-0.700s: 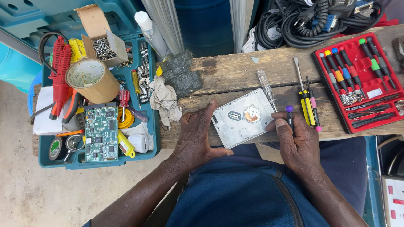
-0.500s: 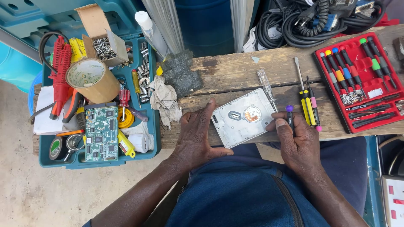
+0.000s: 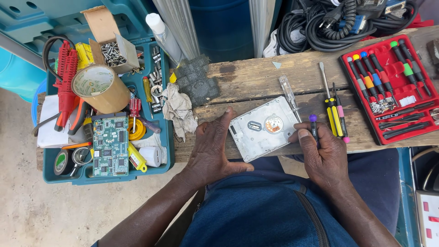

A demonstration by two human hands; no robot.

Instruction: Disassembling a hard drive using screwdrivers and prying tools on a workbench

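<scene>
Worn wooden bench, my left hand lay open, flat against the hard drive, my right hand gripped a purple-tipped screwdriver at its opposite edge.

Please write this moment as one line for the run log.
left hand: steadies hard drive edge | right hand: grips purple-capped screwdriver beside drive | surface: wooden bench

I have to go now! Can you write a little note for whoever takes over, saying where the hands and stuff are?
Left hand: flat on the wooden bench, braced against the silver hard drive's left edge.
Right hand: holds a small purple-capped screwdriver at the drive's right edge.
Done: drive lies flat, cover on.
Left: cover not yet off. Spare screwdrivers lie right of the drive.
</scene>
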